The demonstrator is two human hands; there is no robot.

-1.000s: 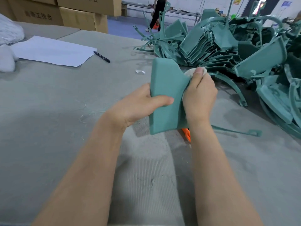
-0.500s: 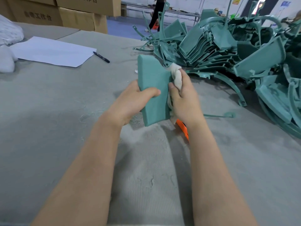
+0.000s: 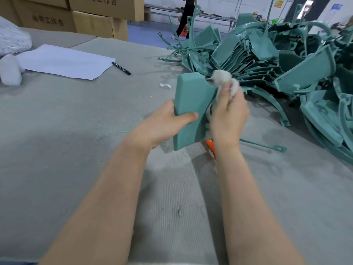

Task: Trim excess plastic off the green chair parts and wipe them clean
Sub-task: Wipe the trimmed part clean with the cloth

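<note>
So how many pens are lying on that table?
1. The black pen lies on the grey table, just right of the white paper sheet. More could be hidden under the green parts pile.

The left forearm (image 3: pixel 107 197) and the right forearm (image 3: pixel 248 197) were bare along all their visible length, from the lower edge of the view to the wrists. The left hand (image 3: pixel 162 123) and the right hand (image 3: pixel 229 119) were bare too, their nails short and plain. A thin strip of blue (image 3: pixel 17 263) at the lower left corner was too slight to identify.
</note>
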